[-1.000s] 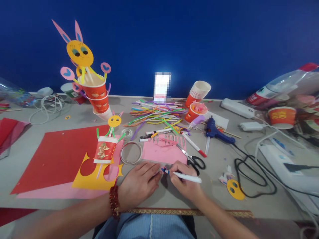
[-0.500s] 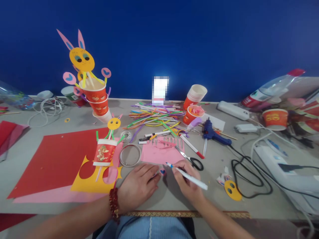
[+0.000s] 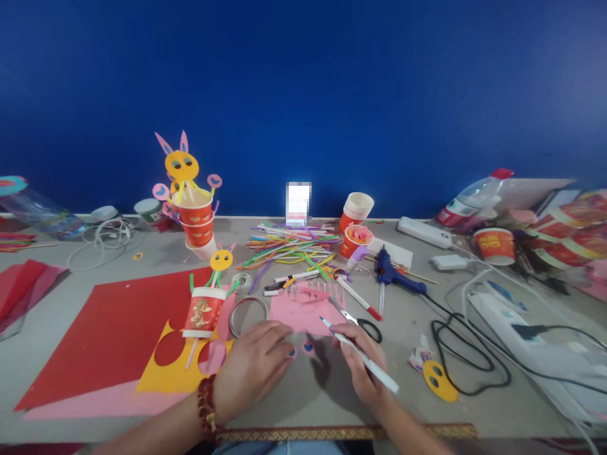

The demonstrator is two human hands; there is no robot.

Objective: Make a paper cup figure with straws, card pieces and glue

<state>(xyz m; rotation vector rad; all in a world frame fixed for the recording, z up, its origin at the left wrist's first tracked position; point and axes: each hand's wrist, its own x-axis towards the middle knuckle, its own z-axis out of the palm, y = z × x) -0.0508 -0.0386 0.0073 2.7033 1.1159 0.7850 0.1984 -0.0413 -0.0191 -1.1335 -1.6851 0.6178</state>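
"Please, why does the right hand (image 3: pixel 364 360) hold the white marker (image 3: pixel 367 361) so slanted?"

"I believe it is a writing grip. The fingers are clamped on the barrel, and the blue tip points forward, over the edge of the pink sheet (image 3: pixel 289 316). It seems to be raised, perhaps so that it leaves no mark."

"And the left hand (image 3: pixel 253 366)?"

"It lies palm down on the counter (image 3: pixel 322 414), its fingers loosely side by side and closed on nothing that I can see. One fingertip is at the second disc (image 3: pixel 294 353), maybe to steady it; if it presses, I cannot tell."

"Where is the first disc (image 3: pixel 308 348), with the blue heart?"

"Just beside the second one, between the two hands, so it is near to both."

"How many of each are there, then?"

"Two small discs before the hands, and one marker held. One pair of scissors (image 3: pixel 370 329), beyond the right hand. One blue glue gun (image 3: pixel 401 279). Two round holes in the yellow sheet (image 3: pixel 152 379), left of the left hand. The coloured sticks (image 3: pixel 294 243) at the back overlap too much; I cannot count them honestly."
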